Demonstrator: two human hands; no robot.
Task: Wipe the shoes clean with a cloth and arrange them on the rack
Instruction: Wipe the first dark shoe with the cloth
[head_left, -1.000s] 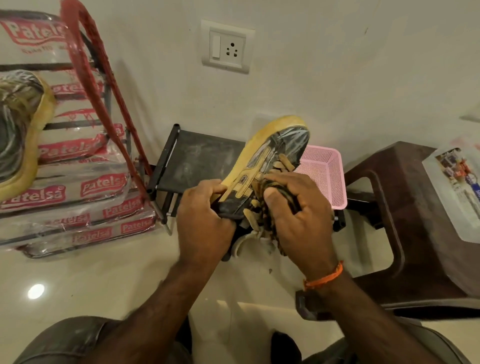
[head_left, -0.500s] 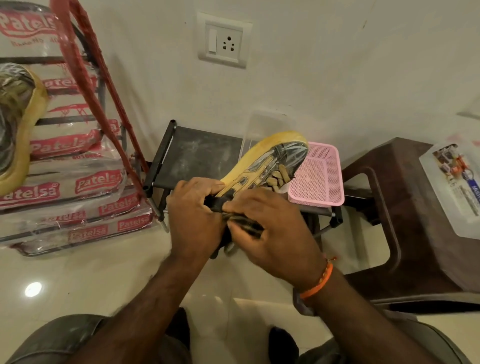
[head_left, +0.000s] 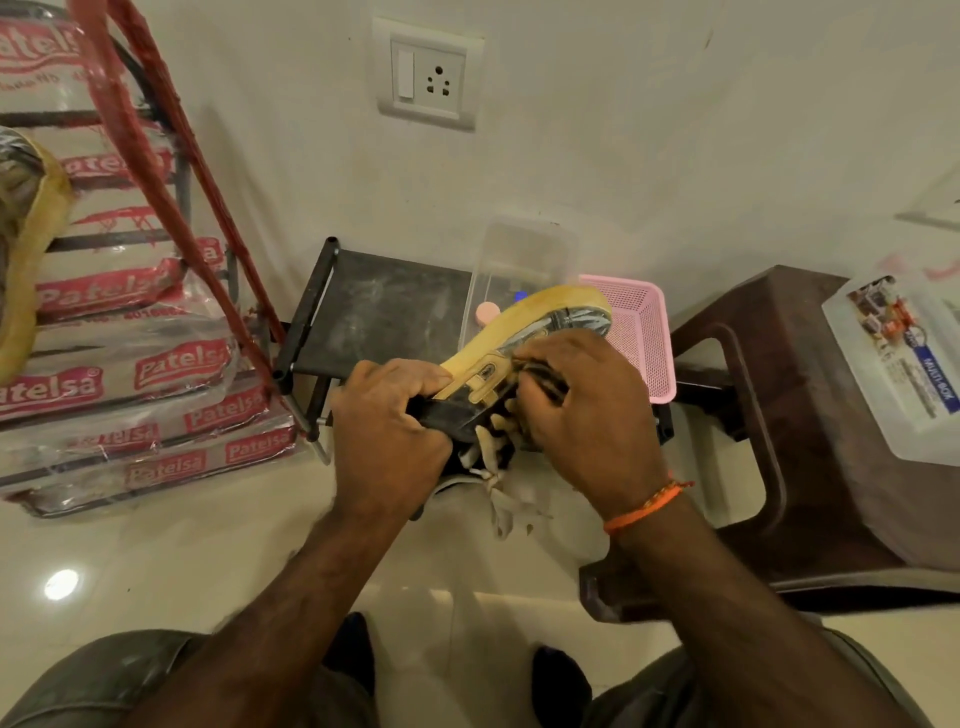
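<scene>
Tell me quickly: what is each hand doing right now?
Left hand: grips the shoe at its heel.
Right hand: holds the cloth against the shoe.

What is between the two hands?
In the head view, the shoe lies between them, tilted with its yellow sole up. The left hand grips its heel end, and the right hand presses a dark cloth on its side.

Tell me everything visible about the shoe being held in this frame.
The shoe is a sneaker with a thick yellow-tan sole edge, a grey-black upper with tan trim and pale laces hanging loose below. It is held in the air, tipped on its side, toe pointing up and away toward the pink basket. The left hand grips its dark heel end; the right hand presses a dark patterned cloth against its side, above the low black rack.
</scene>
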